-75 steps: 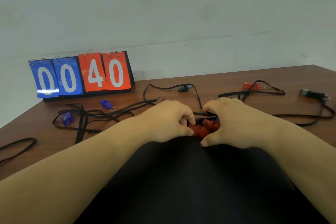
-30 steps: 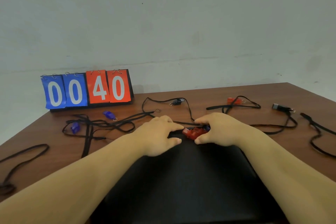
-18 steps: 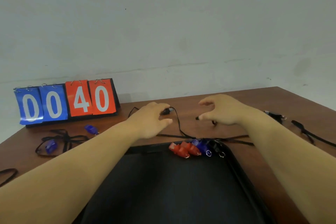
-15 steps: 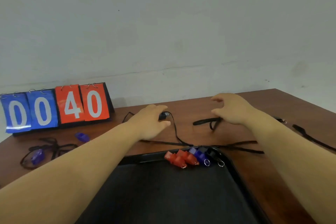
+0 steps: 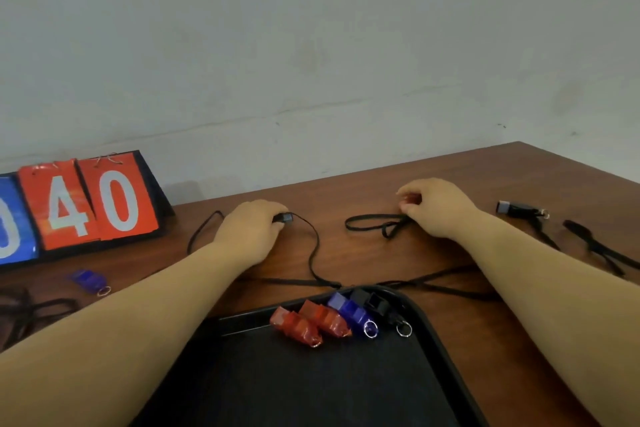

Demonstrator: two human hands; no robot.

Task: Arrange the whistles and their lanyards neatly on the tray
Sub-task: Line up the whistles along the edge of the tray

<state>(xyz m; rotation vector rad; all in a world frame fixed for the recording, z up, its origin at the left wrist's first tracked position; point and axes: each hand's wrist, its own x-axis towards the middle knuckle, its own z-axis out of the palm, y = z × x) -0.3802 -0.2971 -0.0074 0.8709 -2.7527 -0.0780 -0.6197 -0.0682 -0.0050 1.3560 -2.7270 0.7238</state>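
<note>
A black tray [image 5: 448, 360] lies at the near edge of the wooden table. Along its far rim two red whistles [image 5: 294, 326], a blue whistle [image 5: 350, 312] and a black whistle [image 5: 375, 303] lie side by side. Beyond the tray my left hand [image 5: 252, 232] rests on the table, its fingers curled over a black whistle [image 5: 283, 217] whose lanyard [image 5: 313, 255] trails back to the tray. My right hand [image 5: 437, 206] pinches a red whistle [image 5: 411, 198], mostly hidden in the fingers. That whistle's looped black lanyard [image 5: 372, 224] lies on the table.
A flip scoreboard [image 5: 86, 206] showing 40 stands at the back left. A loose blue whistle [image 5: 86, 279] and tangled lanyards [image 5: 20, 308] lie on the left. Another black whistle [image 5: 516, 210] and lanyards [image 5: 602, 250] lie on the right, near the table's edge.
Both hands let go of the whistle row on the tray and reached farther out, the left onto the black whistle, the right onto the red one. The view has tilted up.
</note>
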